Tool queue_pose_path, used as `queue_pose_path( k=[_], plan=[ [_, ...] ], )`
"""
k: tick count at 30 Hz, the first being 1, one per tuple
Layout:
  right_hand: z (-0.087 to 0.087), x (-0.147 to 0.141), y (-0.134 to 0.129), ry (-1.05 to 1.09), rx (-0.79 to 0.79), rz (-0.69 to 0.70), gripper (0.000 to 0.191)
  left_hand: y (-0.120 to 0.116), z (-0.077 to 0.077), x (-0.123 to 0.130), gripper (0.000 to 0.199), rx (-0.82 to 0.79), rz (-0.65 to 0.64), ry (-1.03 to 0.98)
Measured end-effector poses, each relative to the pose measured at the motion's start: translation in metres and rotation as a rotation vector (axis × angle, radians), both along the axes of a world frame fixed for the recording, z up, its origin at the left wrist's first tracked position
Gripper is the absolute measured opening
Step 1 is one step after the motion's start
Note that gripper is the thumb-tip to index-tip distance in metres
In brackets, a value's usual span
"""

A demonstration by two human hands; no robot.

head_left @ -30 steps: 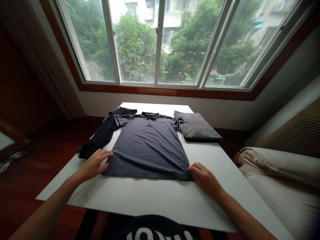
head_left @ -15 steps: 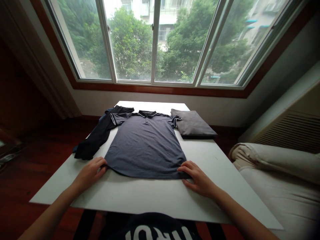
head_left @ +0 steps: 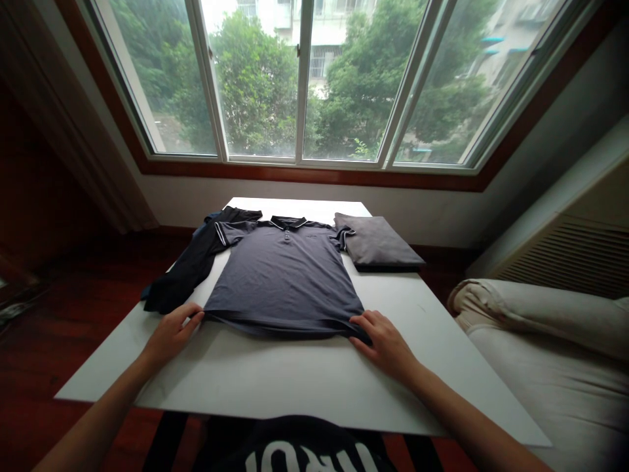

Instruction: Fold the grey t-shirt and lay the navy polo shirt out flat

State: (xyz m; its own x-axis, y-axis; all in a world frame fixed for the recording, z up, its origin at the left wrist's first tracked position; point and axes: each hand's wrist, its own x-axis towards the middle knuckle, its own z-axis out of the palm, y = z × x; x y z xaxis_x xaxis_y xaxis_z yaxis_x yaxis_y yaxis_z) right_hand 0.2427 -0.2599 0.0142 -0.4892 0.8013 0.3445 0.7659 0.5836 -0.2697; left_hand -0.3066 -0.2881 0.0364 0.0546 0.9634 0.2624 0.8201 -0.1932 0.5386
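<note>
A grey polo shirt (head_left: 287,275) with a black collar is spread on the white table (head_left: 295,380), its collar toward the window. My left hand (head_left: 171,332) pinches the shirt's lower left corner between thumb and fingers. At the lower right corner, my right hand (head_left: 381,341) grips the hem, with the thumb below and the fingers on top. Between the hands the hem is lifted slightly and sags in folds.
Dark clothes (head_left: 184,272) lie along the table's left side. A folded grey cloth item (head_left: 378,241) sits at the back right, touching the shirt's sleeve. A beige sofa (head_left: 545,347) stands right of the table, and a window (head_left: 304,85) is beyond it.
The shirt's hem has risen off the table and folded a little at the front. Both hands have moved slightly up and away from me with the corners.
</note>
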Motion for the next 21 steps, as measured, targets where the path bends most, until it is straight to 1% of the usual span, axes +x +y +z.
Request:
queue_pose_path(
  k=[3,8,11,16,18,21],
  plan=[
    [-0.003,-0.001,0.003,-0.010,-0.003,0.017,0.019,-0.001,0.005,-0.006,0.039,-0.020,-0.067,0.016],
    [-0.003,0.005,0.002,0.067,-0.008,0.131,0.023,-0.002,0.013,-0.019,0.041,-0.051,-0.079,0.012],
    [0.002,0.011,-0.001,0.153,-0.038,0.162,0.024,-0.004,0.014,-0.026,0.041,-0.074,-0.100,-0.013],
    [0.011,0.015,-0.002,0.219,-0.213,0.215,0.025,-0.008,0.014,-0.038,0.035,-0.107,-0.135,-0.023],
    [0.014,0.015,-0.003,0.223,-0.214,0.243,0.026,-0.011,0.014,-0.041,0.032,-0.117,-0.153,-0.024],
    [0.017,0.014,-0.003,0.229,-0.174,0.266,0.025,-0.014,0.013,-0.043,0.029,-0.128,-0.183,-0.033]
  ],
)
